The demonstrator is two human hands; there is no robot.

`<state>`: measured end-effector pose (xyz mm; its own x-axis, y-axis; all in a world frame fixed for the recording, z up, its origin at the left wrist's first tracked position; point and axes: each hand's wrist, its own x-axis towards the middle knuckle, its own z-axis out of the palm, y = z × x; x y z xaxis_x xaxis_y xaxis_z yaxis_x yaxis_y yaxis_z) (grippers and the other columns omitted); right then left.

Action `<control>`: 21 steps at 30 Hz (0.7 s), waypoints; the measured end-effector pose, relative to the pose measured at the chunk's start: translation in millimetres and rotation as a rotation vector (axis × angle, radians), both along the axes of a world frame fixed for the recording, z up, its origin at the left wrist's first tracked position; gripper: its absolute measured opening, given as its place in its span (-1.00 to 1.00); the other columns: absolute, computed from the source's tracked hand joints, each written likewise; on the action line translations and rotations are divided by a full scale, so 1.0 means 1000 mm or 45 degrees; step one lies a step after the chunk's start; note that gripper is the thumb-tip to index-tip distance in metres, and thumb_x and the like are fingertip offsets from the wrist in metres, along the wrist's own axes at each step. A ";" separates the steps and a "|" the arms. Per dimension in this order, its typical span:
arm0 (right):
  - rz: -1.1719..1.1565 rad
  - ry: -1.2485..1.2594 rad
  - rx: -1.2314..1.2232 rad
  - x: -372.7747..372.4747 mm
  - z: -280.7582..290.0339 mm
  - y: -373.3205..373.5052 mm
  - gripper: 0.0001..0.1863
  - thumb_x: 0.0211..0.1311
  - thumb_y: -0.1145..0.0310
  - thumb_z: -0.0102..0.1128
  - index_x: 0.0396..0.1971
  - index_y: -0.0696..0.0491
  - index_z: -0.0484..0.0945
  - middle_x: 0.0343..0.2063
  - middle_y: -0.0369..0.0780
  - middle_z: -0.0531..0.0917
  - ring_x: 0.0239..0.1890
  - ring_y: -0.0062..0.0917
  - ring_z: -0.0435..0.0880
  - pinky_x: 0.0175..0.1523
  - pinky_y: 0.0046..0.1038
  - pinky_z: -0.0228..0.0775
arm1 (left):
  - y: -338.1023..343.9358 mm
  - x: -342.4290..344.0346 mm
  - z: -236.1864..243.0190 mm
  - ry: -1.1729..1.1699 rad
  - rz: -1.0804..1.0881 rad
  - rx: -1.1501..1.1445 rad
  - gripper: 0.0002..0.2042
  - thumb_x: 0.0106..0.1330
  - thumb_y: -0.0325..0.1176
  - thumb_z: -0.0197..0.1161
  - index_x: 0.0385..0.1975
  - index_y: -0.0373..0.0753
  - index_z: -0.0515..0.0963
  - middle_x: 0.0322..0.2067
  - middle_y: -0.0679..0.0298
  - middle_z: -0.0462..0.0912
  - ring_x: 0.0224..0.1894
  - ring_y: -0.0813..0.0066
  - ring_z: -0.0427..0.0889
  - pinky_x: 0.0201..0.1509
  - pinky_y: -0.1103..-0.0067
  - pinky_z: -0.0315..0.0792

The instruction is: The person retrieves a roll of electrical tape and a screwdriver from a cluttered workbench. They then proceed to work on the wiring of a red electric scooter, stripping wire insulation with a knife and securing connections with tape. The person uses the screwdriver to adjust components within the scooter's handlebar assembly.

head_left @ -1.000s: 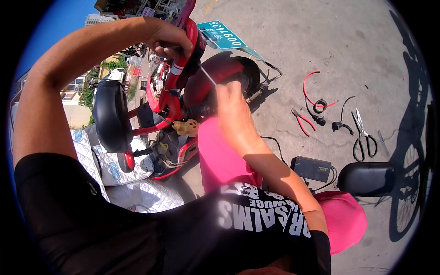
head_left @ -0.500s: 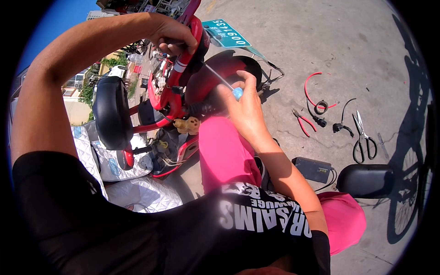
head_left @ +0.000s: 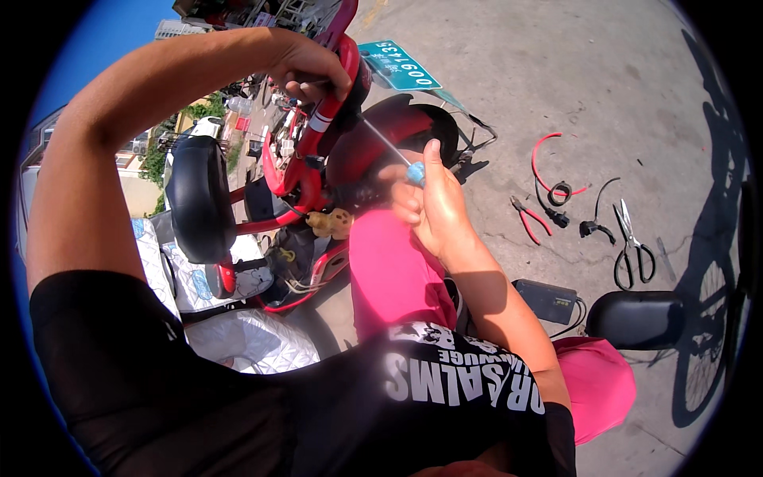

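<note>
My left hand (head_left: pixel 316 70) reaches over the red scooter frame (head_left: pixel 319 123) at the upper left, its fingers curled against the tube near the top. My right hand (head_left: pixel 439 205) has its fingers bent around the blue handle of a screwdriver (head_left: pixel 416 172), thumb stretched upward; the fingers are partly smeared by motion. The screwdriver's thin metal shaft slants up and left to the frame, and its tip is hidden there. Behind the shaft is a dark red rounded fender (head_left: pixel 369 147), close to the wheel.
On the concrete to the right lie red-handled pliers (head_left: pixel 528 220), a red wire (head_left: pixel 540 159), black connector cables (head_left: pixel 592 228) and scissors (head_left: pixel 628 250). A black box with a cord (head_left: pixel 544 300) lies nearer. A black saddle (head_left: pixel 195 199) and a silvery quilted cover (head_left: pixel 246 338) are at left.
The right thumb has lifted and straightened, and the right fingers have shifted around the screwdriver handle. My left hand keeps its place on the frame; the whole view has shifted slightly.
</note>
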<state>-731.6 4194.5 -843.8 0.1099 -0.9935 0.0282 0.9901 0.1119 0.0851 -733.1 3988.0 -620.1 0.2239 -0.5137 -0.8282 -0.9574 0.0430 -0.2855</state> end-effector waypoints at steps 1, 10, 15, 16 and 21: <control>-0.442 0.606 0.080 0.005 0.001 -0.002 -0.58 0.44 0.16 -0.05 0.05 0.21 0.34 -0.28 -0.09 0.55 -0.42 -0.52 0.51 -0.51 -0.52 0.30 | 0.000 0.001 0.001 -0.007 0.005 0.017 -0.72 0.19 -0.29 0.17 -0.73 -0.26 0.42 -0.87 0.31 0.31 -0.91 0.59 0.20 -0.84 0.67 0.00; -0.840 1.870 0.136 0.016 0.009 0.004 -0.63 0.35 0.34 0.08 0.01 0.29 0.39 -0.18 0.00 0.50 -0.35 -0.26 0.62 -0.29 -0.36 0.49 | 0.000 0.000 0.000 0.003 -0.031 0.006 -0.73 0.20 -0.31 0.17 -0.71 -0.26 0.43 -0.88 0.31 0.30 -0.91 0.59 0.20 -0.84 0.67 0.03; -0.255 0.974 0.225 0.006 0.013 0.000 -0.54 0.40 0.21 0.06 0.12 0.23 0.29 -0.28 -0.03 0.52 -0.58 -0.41 0.47 -0.40 -0.39 0.42 | -0.007 0.005 -0.001 -0.024 -0.011 0.034 -0.78 0.22 -0.28 0.15 -0.61 -0.24 0.46 -0.87 0.33 0.32 -0.91 0.61 0.21 -0.85 0.68 0.02; -0.183 0.821 0.233 0.004 0.012 -0.001 -0.51 0.41 0.20 0.06 0.14 0.22 0.27 -0.30 -0.03 0.52 -0.61 -0.44 0.44 -0.42 -0.40 0.40 | -0.009 0.008 -0.001 -0.046 -0.011 0.055 -0.80 0.24 -0.25 0.13 -0.54 -0.22 0.47 -0.86 0.34 0.33 -0.91 0.63 0.21 -0.86 0.69 0.01; -1.354 2.434 0.023 0.019 0.001 0.000 -0.61 0.31 0.31 0.15 0.05 0.19 0.39 -0.30 -0.07 0.48 -0.28 -0.32 0.60 -0.30 -0.46 0.45 | -0.008 0.009 -0.001 -0.019 -0.030 0.068 -0.81 0.26 -0.23 0.11 -0.48 -0.19 0.47 -0.85 0.37 0.32 -0.91 0.66 0.19 -0.87 0.71 -0.01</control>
<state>-712.8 4194.3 -842.4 -0.4486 -0.6843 0.5749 -0.4670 -0.3689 -0.8036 -724.5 3980.3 -621.5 0.2251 -0.4742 -0.8511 -0.9515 0.0810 -0.2967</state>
